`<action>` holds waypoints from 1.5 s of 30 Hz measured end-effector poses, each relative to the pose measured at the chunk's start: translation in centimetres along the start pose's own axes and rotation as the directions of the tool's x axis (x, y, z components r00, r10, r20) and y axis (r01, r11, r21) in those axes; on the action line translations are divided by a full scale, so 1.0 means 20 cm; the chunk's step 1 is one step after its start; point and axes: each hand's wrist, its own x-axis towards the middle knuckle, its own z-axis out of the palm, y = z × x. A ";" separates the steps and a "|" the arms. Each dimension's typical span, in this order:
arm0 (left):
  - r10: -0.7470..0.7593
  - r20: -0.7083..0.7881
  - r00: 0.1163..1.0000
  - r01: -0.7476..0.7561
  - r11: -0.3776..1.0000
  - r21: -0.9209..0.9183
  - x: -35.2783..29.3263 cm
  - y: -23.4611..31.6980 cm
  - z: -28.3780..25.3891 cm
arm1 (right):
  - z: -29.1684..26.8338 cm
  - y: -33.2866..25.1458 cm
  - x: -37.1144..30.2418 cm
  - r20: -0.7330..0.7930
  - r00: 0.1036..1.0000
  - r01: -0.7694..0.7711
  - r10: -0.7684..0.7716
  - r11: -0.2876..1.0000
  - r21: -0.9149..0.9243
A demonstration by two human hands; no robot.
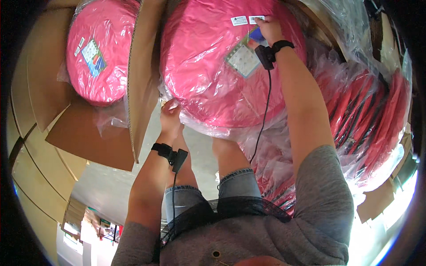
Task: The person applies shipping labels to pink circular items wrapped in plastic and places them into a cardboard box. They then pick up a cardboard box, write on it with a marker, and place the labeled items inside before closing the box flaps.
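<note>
A large round pink item, sealed in clear plastic, tilts up in front of me. On its face are a colourful printed insert and a white label. My right hand reaches to the upper right of that face. Its fingers are closed at a second white label, fingertips on its edge. At the lower left rim, my left hand is closed on the gathered edge of the clear plastic bag. Part of its fingers is hidden by the plastic.
To the left, an open cardboard box holds another wrapped round pink item with similar labels. Stacked red and black items in clear plastic stand at the right. Black wrist devices with cables are on both my arms. Grey floor shows below.
</note>
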 end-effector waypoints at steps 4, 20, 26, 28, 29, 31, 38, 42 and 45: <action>0.051 -0.038 0.998 -0.051 0.999 -0.010 0.01 0.00 0.00 | 0.00 -0.10 -0.05 0.009 1.000 0.018 -0.018 0.996 -0.091; 0.145 -0.125 0.982 -0.114 0.968 0.225 0.02 0.07 0.04 | -0.04 0.06 -0.03 -0.203 0.886 0.410 -0.417 0.909 -0.077; 0.278 -0.086 0.957 -0.275 0.961 0.040 0.13 0.02 0.12 | -0.11 0.28 -0.07 0.061 0.805 0.474 -0.591 0.576 -0.666; 0.187 -0.023 0.982 -0.188 0.976 -0.105 0.10 0.08 0.13 | -0.19 0.14 -0.35 -0.216 0.949 0.189 -0.228 0.964 -0.187; 0.160 0.001 0.987 -0.157 0.969 -0.192 0.10 0.13 0.13 | -0.21 0.08 -0.46 -0.244 0.941 -0.040 0.235 0.794 0.607; 0.110 0.041 0.993 -0.089 0.932 -0.351 0.10 0.20 0.14 | -0.26 0.31 -0.71 -0.450 0.851 -0.096 0.270 0.923 0.372; -0.023 0.065 0.998 0.059 0.763 -0.644 -0.05 0.38 0.24 | -0.29 0.42 -1.45 -0.149 0.622 -0.482 0.768 0.527 0.700; -0.087 0.196 0.977 0.167 0.882 -0.441 -0.19 0.48 0.29 | -0.30 0.49 -1.54 0.270 0.651 -0.409 0.709 0.028 0.912; -0.038 0.274 0.961 0.174 0.854 -0.491 -0.24 0.60 0.29 | -0.39 0.55 -1.53 0.418 0.607 -0.606 0.676 0.054 0.794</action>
